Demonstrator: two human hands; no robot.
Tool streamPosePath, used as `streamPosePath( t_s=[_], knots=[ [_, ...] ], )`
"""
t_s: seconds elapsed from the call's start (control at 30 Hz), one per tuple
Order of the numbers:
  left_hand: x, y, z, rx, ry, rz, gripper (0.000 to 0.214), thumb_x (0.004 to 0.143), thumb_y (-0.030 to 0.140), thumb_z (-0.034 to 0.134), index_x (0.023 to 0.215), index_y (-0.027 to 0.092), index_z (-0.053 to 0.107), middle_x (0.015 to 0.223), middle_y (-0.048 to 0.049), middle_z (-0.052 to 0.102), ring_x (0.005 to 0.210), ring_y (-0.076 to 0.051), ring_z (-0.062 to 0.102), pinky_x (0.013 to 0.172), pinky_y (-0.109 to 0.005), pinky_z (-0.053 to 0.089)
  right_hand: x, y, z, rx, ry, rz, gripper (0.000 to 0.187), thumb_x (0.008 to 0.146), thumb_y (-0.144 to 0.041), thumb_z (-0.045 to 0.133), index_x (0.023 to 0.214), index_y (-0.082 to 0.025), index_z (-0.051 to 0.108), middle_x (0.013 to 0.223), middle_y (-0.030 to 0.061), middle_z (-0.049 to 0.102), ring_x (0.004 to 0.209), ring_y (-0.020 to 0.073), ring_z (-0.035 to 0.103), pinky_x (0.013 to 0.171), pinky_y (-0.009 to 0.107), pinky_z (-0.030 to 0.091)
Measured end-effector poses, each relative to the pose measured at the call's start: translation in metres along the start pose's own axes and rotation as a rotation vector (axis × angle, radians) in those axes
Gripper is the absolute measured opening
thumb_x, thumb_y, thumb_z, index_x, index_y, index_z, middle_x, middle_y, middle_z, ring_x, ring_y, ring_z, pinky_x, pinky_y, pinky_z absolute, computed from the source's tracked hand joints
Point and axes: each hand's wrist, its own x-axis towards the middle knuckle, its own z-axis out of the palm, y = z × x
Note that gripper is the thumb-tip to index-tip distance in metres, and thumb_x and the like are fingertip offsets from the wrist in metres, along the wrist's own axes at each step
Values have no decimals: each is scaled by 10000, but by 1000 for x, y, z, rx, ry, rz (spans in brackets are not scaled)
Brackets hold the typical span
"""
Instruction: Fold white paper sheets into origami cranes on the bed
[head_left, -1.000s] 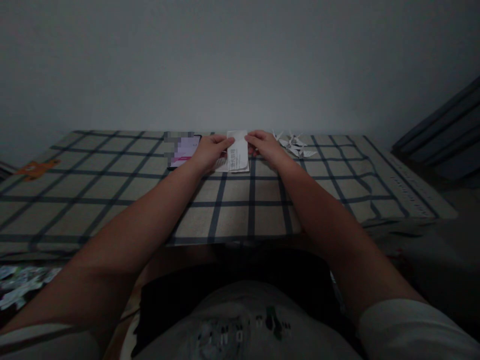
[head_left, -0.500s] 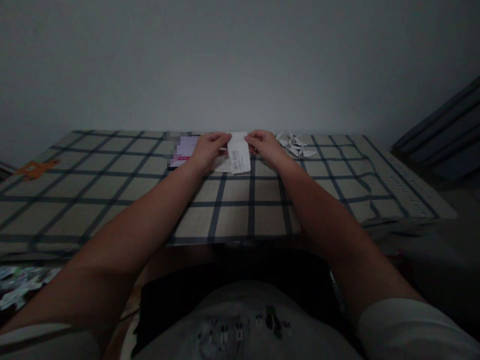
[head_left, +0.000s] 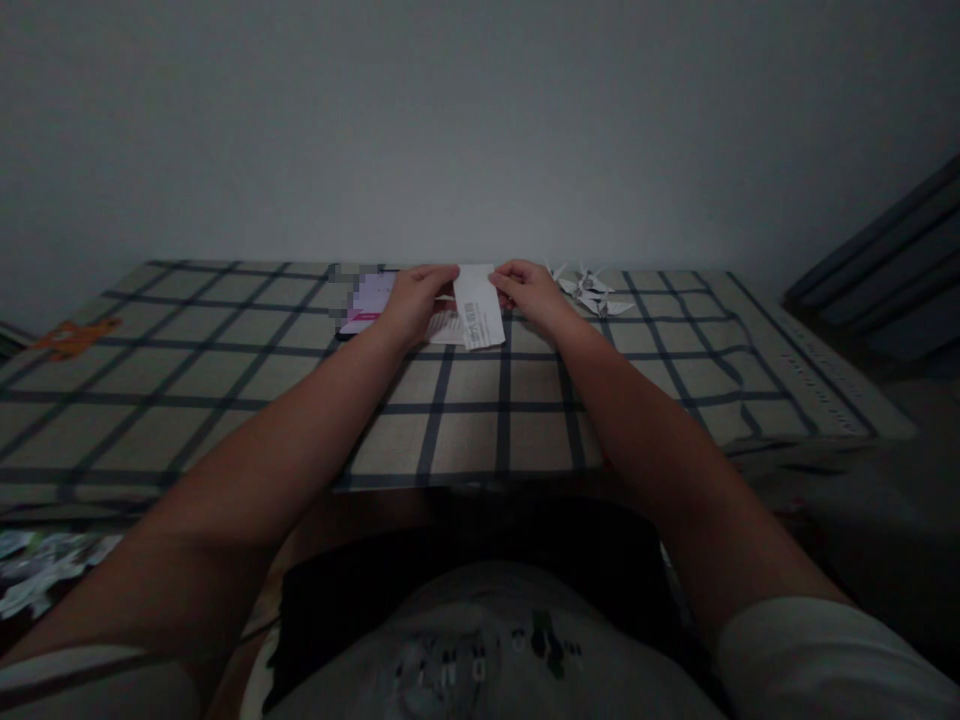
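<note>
Both of my hands reach to the far side of a checked cloth (head_left: 465, 420). My left hand (head_left: 416, 300) and my right hand (head_left: 531, 290) each pinch a top corner of a white printed paper slip (head_left: 478, 310), which hangs tilted between them. More white paper (head_left: 446, 328) lies under the slip by my left hand. A phone (head_left: 365, 300) with a lit pinkish screen lies just left of my left hand.
Several small white folded paper figures (head_left: 592, 290) sit to the right of my right hand. An orange shape (head_left: 71, 336) lies at the far left. Scraps of paper (head_left: 37, 575) lie low at the left. A dark slatted panel (head_left: 892, 270) leans at the right. A plain wall stands behind.
The paper slip was lying flat on the cloth; now both hands have lifted it and tilted it. My left fingers moved up to its top corner.
</note>
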Motion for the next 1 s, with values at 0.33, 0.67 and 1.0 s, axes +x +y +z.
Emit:
streamPosePath(
  t_s=[0.33,0.67,1.0],
  knots=[
    [-4,-2,1,80,-175,-53,329,728,450,831,809,142,747,821,-81,755,695,-151,660,634,-264,538,4,2,-4,17,90,-28,154,970,-191,627,819,-194,600,688,-42,569,607,88,524,614,214,443],
    [-2,-2,1,150,-75,-15,296,778,411,827,714,153,696,687,-34,667,589,-124,577,630,-278,502,5,7,-6,85,64,16,127,1003,-321,605,1004,-209,666,748,-26,638,609,86,554,547,194,417],
    [4,-12,-2,117,-13,51,373,743,509,820,747,165,675,755,-47,698,672,-156,655,672,-290,552,-1,1,-3,70,-27,46,88,926,-134,614,930,-171,694,707,-30,642,590,78,536,593,202,451]
  ],
)
